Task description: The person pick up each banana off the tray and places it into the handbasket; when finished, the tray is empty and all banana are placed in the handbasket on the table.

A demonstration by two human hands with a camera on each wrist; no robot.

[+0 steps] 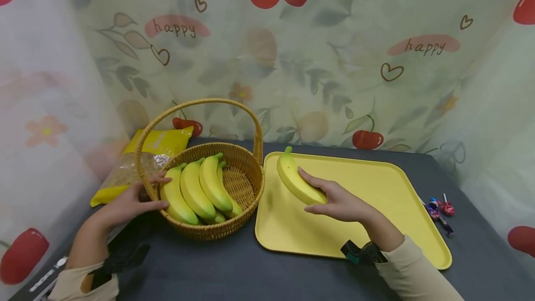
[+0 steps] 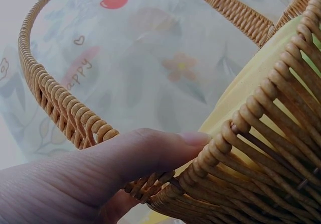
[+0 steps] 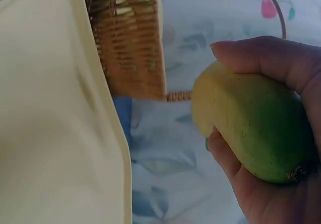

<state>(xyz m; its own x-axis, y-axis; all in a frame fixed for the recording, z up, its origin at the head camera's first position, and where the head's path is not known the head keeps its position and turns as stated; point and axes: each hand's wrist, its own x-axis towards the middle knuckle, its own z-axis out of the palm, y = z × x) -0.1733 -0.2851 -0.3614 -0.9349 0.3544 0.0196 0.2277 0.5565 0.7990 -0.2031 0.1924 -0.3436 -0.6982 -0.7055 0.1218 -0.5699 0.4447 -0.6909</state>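
My left hand (image 1: 127, 206) grips the left side of a wicker basket (image 1: 211, 233) by its rim, near the foot of the arched handle. In the left wrist view the thumb (image 2: 150, 146) lies over the woven rim, while the other fingers are mostly hidden behind it. Several yellow bananas (image 1: 194, 192) with green tips lie side by side in the basket. My right hand (image 1: 336, 201) holds one banana (image 1: 292, 178) above the left part of a yellow tray (image 1: 372, 189), its stem pointing up and away. The right wrist view shows thumb and fingers wrapped around this banana (image 3: 251, 113).
Behind the basket on the left lies a yellow bag (image 1: 167, 140) with a see-through part. Small wrapped candies (image 1: 434, 210) and a red lollipop (image 1: 448, 208) lie right of the tray on the dark table (image 1: 209, 273). Printed curtains (image 1: 267, 59) enclose the back and sides.
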